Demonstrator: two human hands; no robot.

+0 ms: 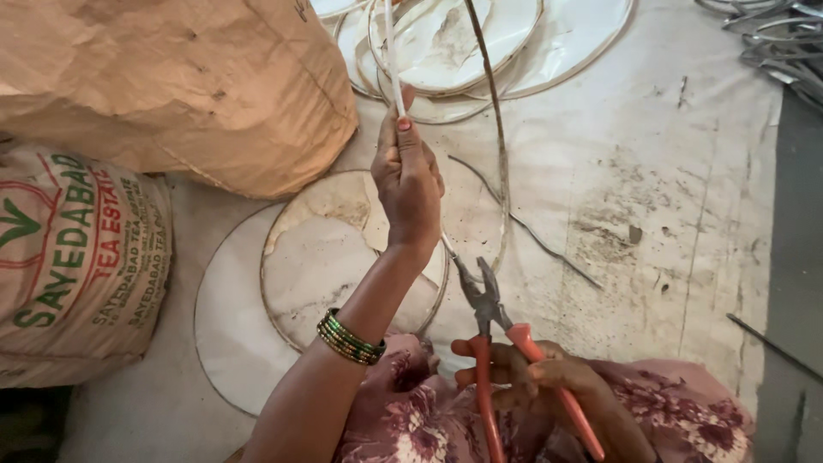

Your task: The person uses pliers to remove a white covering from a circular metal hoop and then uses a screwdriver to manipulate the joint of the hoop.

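Observation:
My left hand (407, 184), with green bangles on the wrist, is raised and closed around a thin wire hoop (500, 146). The hoop's part above the fist is wrapped in white tape (393, 60); its right side is bare and dark. My right hand (531, 377) rests over my floral-clothed lap and grips the orange-red handles of a pair of pliers (484, 300). The pliers' metal jaws point up and sit slightly apart, right beside the wire end that comes out below my left hand.
Round white cloth-covered discs (317, 257) lie on the floor under my left arm, and more (514, 43) are stacked at the top. A brown sack (171, 86) and a printed sack (77, 266) fill the left. Bent wires (771, 43) lie top right; a loose wire (549, 244) lies mid-floor.

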